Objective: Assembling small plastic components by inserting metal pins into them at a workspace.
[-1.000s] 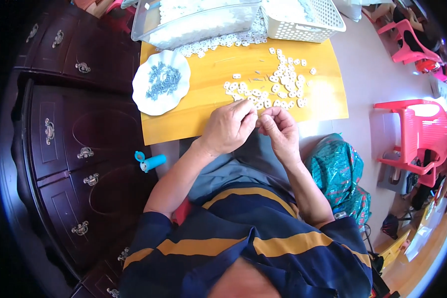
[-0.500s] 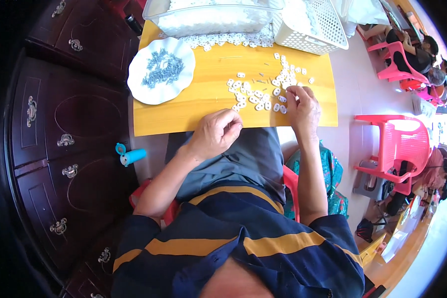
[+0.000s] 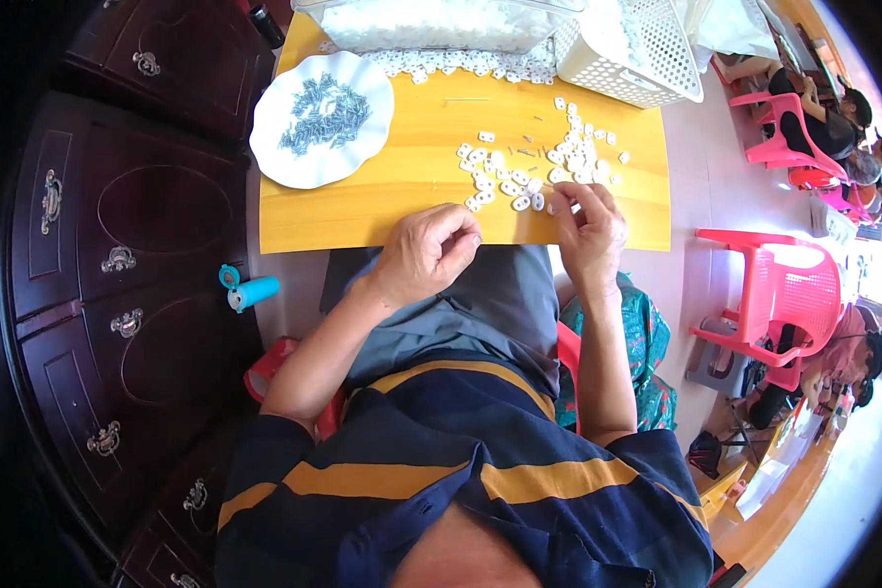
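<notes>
My left hand (image 3: 429, 253) is curled in a pinch just over the near edge of the yellow tabletop (image 3: 333, 220). Whatever lies between its thumb and forefinger is too small to make out. On the right, my right hand (image 3: 595, 240) bends its thumb and fingers together at the near side of a loose cluster of small white two-holed plastic pieces (image 3: 511, 187). Its fingertips hide what they pinch. Several thin metal pins (image 3: 525, 152) lie among the pieces. A white scalloped plate (image 3: 274, 162) at the left bears a pile of small grey metal pins (image 3: 325, 116).
Along the far edge stand a clear plastic bin (image 3: 441, 37) and a white perforated basket (image 3: 647, 83), with more white pieces before the bin. Dark wooden cabinets (image 3: 118, 216) line the left. A turquoise bottle (image 3: 255, 293) and pink chair (image 3: 779, 294) flank me; other people sit at far right.
My right hand has drawn slightly back toward me from the white pieces. My left hand stays pinched in nearly the same place. The whole view has shifted a little.
</notes>
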Action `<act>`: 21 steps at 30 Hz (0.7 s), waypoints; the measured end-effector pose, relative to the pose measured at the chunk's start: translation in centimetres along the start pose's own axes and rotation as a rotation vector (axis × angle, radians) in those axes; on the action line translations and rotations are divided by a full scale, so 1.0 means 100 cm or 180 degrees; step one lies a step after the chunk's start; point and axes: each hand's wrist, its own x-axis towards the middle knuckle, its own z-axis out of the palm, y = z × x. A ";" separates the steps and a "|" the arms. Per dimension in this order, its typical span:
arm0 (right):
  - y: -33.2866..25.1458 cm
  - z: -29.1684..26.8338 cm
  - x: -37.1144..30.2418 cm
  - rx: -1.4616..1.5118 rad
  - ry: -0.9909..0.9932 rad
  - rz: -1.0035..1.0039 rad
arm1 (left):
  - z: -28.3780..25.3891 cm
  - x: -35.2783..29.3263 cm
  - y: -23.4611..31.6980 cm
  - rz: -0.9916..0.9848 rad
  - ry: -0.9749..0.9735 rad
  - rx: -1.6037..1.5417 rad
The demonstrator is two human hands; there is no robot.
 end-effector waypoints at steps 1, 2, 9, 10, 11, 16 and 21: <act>-0.004 0.002 -0.002 -0.0045 -0.0079 -0.0020 | 0.000 0.000 0.000 -0.0007 0.0003 -0.0001; -0.005 0.005 -0.004 -0.0066 -0.0166 0.0000 | 0.000 -0.001 0.000 0.0005 0.0015 -0.0001; -0.014 0.017 0.000 -0.0305 -0.0197 -0.0067 | 0.000 -0.001 0.000 0.0038 0.0057 0.0071; -0.010 0.019 0.000 -0.0411 -0.0221 -0.0125 | 0.001 -0.001 0.000 0.0033 0.0058 0.0069; -0.008 0.019 0.000 -0.0518 -0.0246 -0.0183 | 0.001 0.000 -0.002 0.0090 0.0069 0.0077; -0.001 0.015 -0.002 -0.0367 -0.0237 0.0023 | 0.001 0.000 0.000 0.0073 0.0062 0.0051; 0.003 0.014 -0.004 -0.0485 -0.0104 -0.0107 | 0.003 -0.001 -0.001 0.0095 0.0081 0.0075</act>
